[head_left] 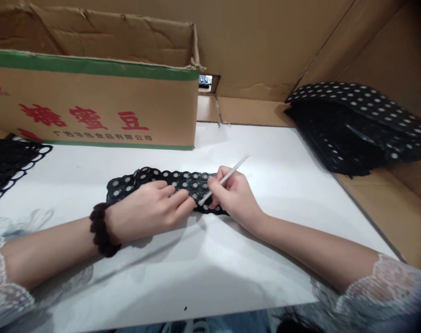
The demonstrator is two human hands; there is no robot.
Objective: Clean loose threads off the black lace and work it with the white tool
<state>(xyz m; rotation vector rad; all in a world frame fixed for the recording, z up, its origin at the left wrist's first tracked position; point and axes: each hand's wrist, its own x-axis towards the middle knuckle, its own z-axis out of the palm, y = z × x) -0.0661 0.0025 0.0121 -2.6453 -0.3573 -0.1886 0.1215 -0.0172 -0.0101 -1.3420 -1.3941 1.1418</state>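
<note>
A black strip with rows of pale round discs (185,185) lies across the middle of the white table. My left hand (156,206), with a dark fluffy band at its wrist, rests over the strip's left and middle part, its fingers curled and pressed on the strip. My right hand (233,194) pinches a thin white stick (227,176) at the strip's right part. The stick slants, its lower tip touching the strip beside my left fingertips and its upper end pointing up and right.
An open cardboard box (109,106) with a green edge and red characters stands at the back left. Black looped pieces (9,159) lie at the far left. A pile of black dotted material (356,125) sits at the back right. Cardboard walls (259,46) surround the white table (259,268).
</note>
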